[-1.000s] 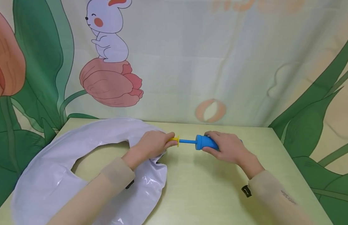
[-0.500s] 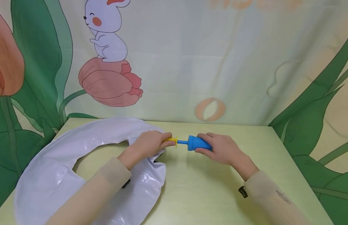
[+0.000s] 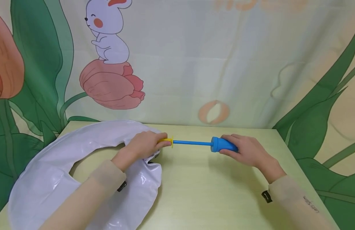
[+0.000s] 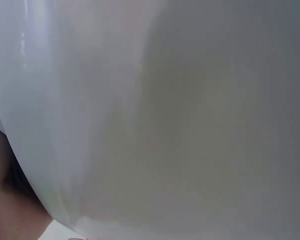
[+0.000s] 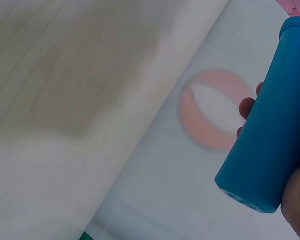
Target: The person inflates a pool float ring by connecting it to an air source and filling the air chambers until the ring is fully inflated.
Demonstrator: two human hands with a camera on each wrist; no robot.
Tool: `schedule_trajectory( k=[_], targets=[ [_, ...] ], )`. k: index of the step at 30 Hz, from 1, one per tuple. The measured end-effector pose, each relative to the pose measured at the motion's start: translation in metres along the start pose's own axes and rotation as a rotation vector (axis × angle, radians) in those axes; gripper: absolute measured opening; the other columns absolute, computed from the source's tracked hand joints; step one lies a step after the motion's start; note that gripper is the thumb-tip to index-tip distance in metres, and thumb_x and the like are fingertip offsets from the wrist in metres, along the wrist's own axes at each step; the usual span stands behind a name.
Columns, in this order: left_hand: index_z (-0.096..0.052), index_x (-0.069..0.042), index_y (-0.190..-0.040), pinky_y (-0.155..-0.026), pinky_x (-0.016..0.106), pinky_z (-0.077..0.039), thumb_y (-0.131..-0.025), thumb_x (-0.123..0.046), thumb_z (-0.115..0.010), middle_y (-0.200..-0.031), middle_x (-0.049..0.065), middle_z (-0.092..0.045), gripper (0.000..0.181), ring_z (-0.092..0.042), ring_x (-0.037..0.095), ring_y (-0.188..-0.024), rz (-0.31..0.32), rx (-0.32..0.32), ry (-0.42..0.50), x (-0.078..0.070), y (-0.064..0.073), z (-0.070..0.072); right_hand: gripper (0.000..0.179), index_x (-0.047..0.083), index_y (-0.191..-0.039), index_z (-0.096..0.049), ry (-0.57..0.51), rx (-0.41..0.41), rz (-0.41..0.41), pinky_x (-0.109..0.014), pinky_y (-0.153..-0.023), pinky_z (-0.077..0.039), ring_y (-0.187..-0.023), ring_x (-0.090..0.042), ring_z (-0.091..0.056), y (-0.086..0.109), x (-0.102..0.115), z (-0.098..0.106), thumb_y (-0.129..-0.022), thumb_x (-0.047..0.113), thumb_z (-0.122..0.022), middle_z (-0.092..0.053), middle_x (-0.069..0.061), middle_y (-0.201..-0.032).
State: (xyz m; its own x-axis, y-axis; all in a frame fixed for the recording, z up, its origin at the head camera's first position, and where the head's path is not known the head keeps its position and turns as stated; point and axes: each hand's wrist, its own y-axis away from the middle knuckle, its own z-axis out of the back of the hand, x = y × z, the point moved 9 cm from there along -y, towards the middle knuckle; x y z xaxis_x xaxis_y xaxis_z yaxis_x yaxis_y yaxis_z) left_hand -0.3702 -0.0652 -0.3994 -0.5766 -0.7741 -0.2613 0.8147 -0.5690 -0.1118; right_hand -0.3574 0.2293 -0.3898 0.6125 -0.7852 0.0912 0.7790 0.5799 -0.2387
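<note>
A blue hand pump lies level between the hands, its thin blue rod drawn far out of the barrel. My right hand grips the barrel; the right wrist view shows the fingers wrapped round the blue cylinder. With my left hand I hold the pump's yellow end piece, over the right side of a white, partly inflated swim ring. The ring's glossy, wrinkled vinyl fills most of the left wrist view. The pump's yellow end is partly hidden by the left fingers.
The pale yellow-green table extends beneath both hands and the ring. Behind its back edge hangs a printed curtain with a white rabbit, tulips and green leaves.
The barrel first moved left toward the yellow end, then my right hand drew it back to the right, exposing more rod. My left hand shifted slightly left, still holding the yellow end.
</note>
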Motion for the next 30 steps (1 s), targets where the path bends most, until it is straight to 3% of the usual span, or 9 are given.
schedule_trajectory(
  k=[5, 14, 18, 23, 30],
  targets=[
    [-0.050, -0.020, -0.089, -0.056, 0.032, -0.032, -0.106, -0.049, -0.053, -0.062, -0.006, -0.035, 0.033, -0.044, 0.014, -0.058, -0.034, -0.023, -0.014, -0.010, -0.006, -0.002, 0.059, 0.012, -0.137, -0.063, 0.043, 0.000, 0.022, -0.045, -0.075, -0.057, -0.094, -0.028, -0.069, -0.010, 0.013, -0.004, -0.094, 0.052, -0.071, -0.070, -0.010, -0.117],
    [-0.049, -0.021, -0.086, -0.053, 0.030, -0.029, -0.105, -0.049, -0.053, -0.058, -0.006, -0.033, 0.034, -0.044, 0.014, -0.053, -0.067, -0.061, -0.057, -0.035, -0.020, -0.008, 0.058, 0.013, -0.133, -0.065, 0.074, -0.039, 0.095, -0.036, -0.066, -0.054, -0.082, -0.019, -0.067, -0.043, 0.064, -0.008, -0.095, 0.056, -0.066, -0.070, -0.005, -0.107],
    [-0.050, -0.021, -0.088, -0.052, 0.030, -0.029, -0.105, -0.050, -0.052, -0.058, -0.007, -0.034, 0.034, -0.044, 0.013, -0.052, -0.071, -0.060, -0.047, -0.041, -0.021, -0.012, 0.058, 0.013, -0.133, -0.065, 0.077, -0.049, 0.122, -0.034, -0.063, -0.053, -0.079, -0.018, -0.066, -0.048, 0.080, -0.011, -0.096, 0.058, -0.064, -0.070, -0.005, -0.105],
    [-0.059, -0.022, -0.096, -0.054, 0.029, -0.033, -0.103, -0.052, -0.056, -0.060, -0.007, -0.041, 0.031, -0.047, 0.013, -0.055, -0.042, -0.045, -0.026, -0.031, -0.014, -0.009, 0.058, 0.016, -0.136, -0.064, 0.014, -0.018, 0.080, -0.034, -0.068, -0.053, -0.083, -0.017, -0.066, -0.044, 0.075, -0.014, -0.095, 0.057, -0.066, -0.069, -0.003, -0.107],
    [-0.055, -0.024, -0.090, -0.053, 0.030, -0.031, -0.104, -0.052, -0.056, -0.060, -0.008, -0.040, 0.032, -0.043, 0.011, -0.056, -0.033, -0.055, -0.013, -0.008, -0.005, 0.001, 0.057, 0.017, -0.137, -0.064, -0.023, -0.028, 0.060, -0.039, -0.072, -0.055, -0.089, -0.020, -0.068, -0.024, 0.040, -0.008, -0.094, 0.054, -0.070, -0.070, -0.004, -0.112]
  ],
)
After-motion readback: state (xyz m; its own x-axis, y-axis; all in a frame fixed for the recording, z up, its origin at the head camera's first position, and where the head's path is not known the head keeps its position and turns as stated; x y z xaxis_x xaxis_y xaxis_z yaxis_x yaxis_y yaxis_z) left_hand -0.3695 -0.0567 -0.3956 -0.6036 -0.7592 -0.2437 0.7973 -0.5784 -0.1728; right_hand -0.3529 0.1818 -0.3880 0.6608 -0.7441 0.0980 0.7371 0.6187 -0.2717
